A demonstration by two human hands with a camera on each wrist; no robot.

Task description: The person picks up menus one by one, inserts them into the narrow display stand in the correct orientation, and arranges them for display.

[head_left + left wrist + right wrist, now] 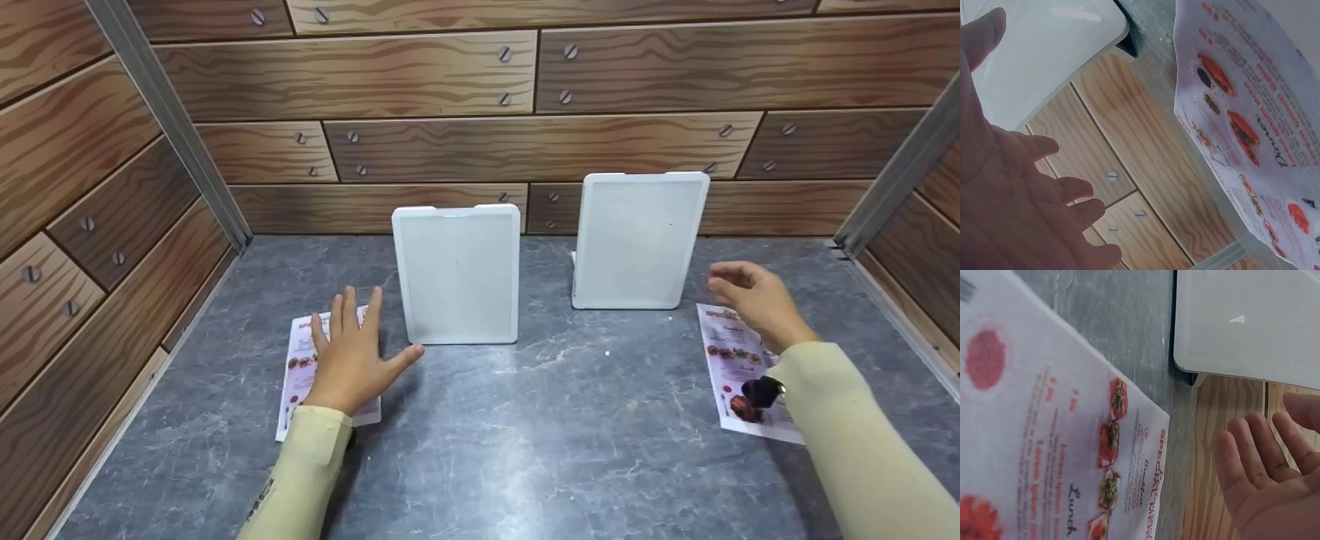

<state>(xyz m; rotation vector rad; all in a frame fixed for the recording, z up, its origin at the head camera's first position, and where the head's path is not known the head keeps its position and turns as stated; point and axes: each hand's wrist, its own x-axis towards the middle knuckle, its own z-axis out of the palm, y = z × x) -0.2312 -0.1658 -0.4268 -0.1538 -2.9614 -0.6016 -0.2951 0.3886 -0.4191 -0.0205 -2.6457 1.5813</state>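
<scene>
Plainly, from where I stand, the person's left hand point(349, 367) has its fingers straight and fanned apart, empty, with the thumb stretched out sideways, while the right hand point(761, 304) is relaxed and empty too, its fingers softly bent and, in the right wrist view, spaced a little apart from the thumb. Beneath the left fingers lies the left menu sheet point(295, 390), partly hidden by that hand; food pictures and red print cover it, and the word Dinner is legible from the left wrist. Below the right fingers and reaching back under the wrist lies the right menu sheet point(724, 367), with Special and Lunch among its lettering. Just beside the tip of the left thumb, the left white panel point(457, 277) stands upright; whether thumb and panel touch, I cannot tell. To the inner side of the right fingertips, near them but with a gap between, the right white panel point(641, 240) stands upright as well. Each panel has a shallow notch in its top edge. Back from the fingers run pale yellow sleeves point(847, 420), with a small dark object point(761, 391) at the right cuff. Around and between both sets of fingers spreads the grey, marbled tabletop point(487, 465), and farthest beyond them rises the wood-patterned wall point(450, 82).
</scene>
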